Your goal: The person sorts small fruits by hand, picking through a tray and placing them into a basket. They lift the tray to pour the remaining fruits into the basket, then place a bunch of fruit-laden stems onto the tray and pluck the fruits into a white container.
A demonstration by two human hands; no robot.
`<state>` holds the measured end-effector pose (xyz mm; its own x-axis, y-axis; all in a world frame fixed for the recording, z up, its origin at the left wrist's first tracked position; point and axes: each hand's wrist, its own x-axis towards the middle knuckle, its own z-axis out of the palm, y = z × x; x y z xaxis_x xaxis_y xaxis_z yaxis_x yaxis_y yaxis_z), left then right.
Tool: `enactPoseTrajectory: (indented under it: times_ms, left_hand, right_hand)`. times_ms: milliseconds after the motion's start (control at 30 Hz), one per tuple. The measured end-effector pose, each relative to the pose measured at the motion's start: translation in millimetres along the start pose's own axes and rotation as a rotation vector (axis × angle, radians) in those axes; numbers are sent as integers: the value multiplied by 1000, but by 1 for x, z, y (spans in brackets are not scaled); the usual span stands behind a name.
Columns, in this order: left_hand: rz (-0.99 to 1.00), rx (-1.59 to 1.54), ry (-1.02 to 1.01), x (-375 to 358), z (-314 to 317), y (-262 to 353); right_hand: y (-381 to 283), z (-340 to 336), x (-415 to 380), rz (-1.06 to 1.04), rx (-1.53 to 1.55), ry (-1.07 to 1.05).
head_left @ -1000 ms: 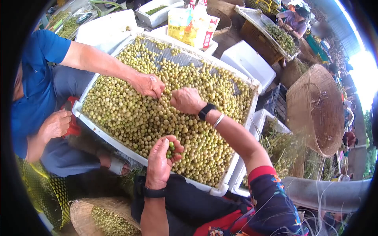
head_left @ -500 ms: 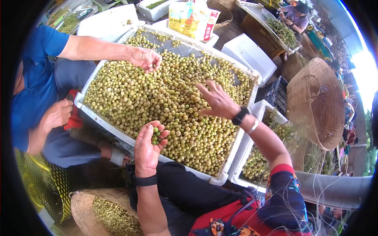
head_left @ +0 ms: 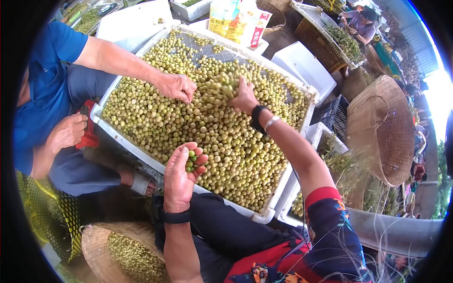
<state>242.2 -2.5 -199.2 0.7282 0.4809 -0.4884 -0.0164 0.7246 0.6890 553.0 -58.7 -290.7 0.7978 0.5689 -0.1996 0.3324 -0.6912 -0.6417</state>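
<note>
My left hand (head_left: 180,172), palm up at the tray's near edge, has its fingers curled round several small bright-green fruits (head_left: 191,161). A wide white mesh tray (head_left: 134,150) in front of me is heaped with small round yellow-green fruits (head_left: 222,141). Toward the tray's far right part, my right hand (head_left: 244,98) pushes into the heap with fingers stretched out. Fruits beside its fingertips are blurred by motion, and they partly hide the fingers.
Across the left side, a person in blue reaches a hand (head_left: 177,87) over the fruits. White foam boxes (head_left: 306,68) and a black crate (head_left: 332,112) stand beyond the tray. A large wicker basket (head_left: 377,127) is at right; another basket (head_left: 96,247) of fruits sits lower left.
My right hand has moved up and left across the heap, stirring fruits. My left hand keeps hold of the green fruits. The other person's hand has dipped slightly toward the fruits.
</note>
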Motion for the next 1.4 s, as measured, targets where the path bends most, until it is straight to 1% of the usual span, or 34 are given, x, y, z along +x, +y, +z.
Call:
enactPoseTrajectory:
  times_ms: [33, 67, 133, 167, 200, 267, 300, 333, 400, 433, 467, 500, 533, 567, 600, 667, 700, 733, 800, 833, 867, 933, 1000, 1033, 1067, 1133, 1167, 1233, 1267, 1300, 1333, 1400]
  left_hand:
    - [-3, -6, 19, 1, -3, 1]
    - [-7, -11, 38, 2, -5, 1]
    - [-10, -41, 39, 1, -6, 3]
    - [-12, -86, 22, 1, -7, 5]
    - [-11, -132, 2, 1, -7, 6]
    - [-18, -197, -6, 3, -7, 6]
    - [-29, -255, -7, 4, -7, 5]
    - [-22, -251, -15, 5, -6, 4]
    - [1, -274, -17, 4, -3, 1]
    - [16, -266, -27, 2, 0, 0]
    - [25, -252, -37, 2, 3, -3]
    - [125, -149, -21, -2, 8, -10]
    - [222, -46, -7, -9, 16, -16]
    - [307, 74, -20, -16, 27, -23]
    - [405, 289, 12, -23, 39, -27]
    - [755, 973, 72, -38, 45, -39]
    - [935, 1127, 74, -49, 56, -42]
    - [935, 1325, 25, -62, 61, -45]
    - [975, 1323, 1, -76, 66, -53]
    - [877, 1184, -112, -85, 69, -56]
    - [845, 1223, -147, -94, 70, -63]
    - [849, 1281, -185, -110, 70, -83]
    - [887, 1381, -194, -119, 68, -102]
    - [886, 1421, -253, -125, 68, -108]
    - [910, 1434, -279, -132, 70, -118]
    - [886, 1451, -315, -148, 82, -134]
    - [874, 1441, -338, -152, 89, -141]
    - [920, 1462, -390, -156, 104, -156]
    - [905, 1461, -400, -158, 111, -158]
    - [964, 1441, -434, -160, 117, -157]
    - [1025, 1421, -466, -164, 123, -154]
    - [957, 1274, -441, -167, 126, -144]
  right_hand:
    - [-17, -16, 1, 64, 78, -65]
    - [-18, -20, 10, 40, 234, -106]
    - [-25, -37, 21, -43, 159, -255]
    - [-49, -56, -4, -96, -2, -203]
    - [-39, -54, -6, -97, -5, -201]
    - [-14, -49, -2, -732, -320, 302]
    - [-30, -50, -35, -681, -38, 321]
    - [-44, -49, -77, -525, 169, 229]
    - [-43, -24, -142, -436, 480, -58]
    - [-46, -9, -177, -205, 887, -308]
    - [-48, 7, -205, 1, 1130, -433]
    - [-52, 16, -225, 195, 1460, -624]
    - [-60, 17, -239, 263, 1677, -715]
    - [-65, 25, -251, 273, 1850, -665]
    - [-70, 31, -259, 278, 2020, -614]
    - [-86, 23, -270, 396, 2125, -551]
    - [-77, 38, -266, 337, 2159, -655]
    - [-80, 29, -274, 109, 2118, -659]
    - [-61, 44, -280, 76, 2402, -873]
    - [-53, 44, -286, 195, 2181, -724]
    - [-46, 43, -291, 104, 2404, -910]
    - [-33, 39, -311, 272, 2254, -767]
    - [-16, 30, -329, 348, 2202, -731]
    - [-1, 29, -337, 300, 2102, -712]
    - [13, 30, -342, 277, 2218, -811]
    - [25, -3, -359, 407, 2073, -760]
    - [32, -17, -366, 404, 1983, -740]
    - [55, -27, -377, 322, 1966, -703]
    - [66, -33, -378, 282, 1965, -706]
    - [78, -41, -381, 385, 1925, -664]
    - [71, -76, -390, 550, 1840, -655]
    - [110, -106, -398, 409, 1688, -750]
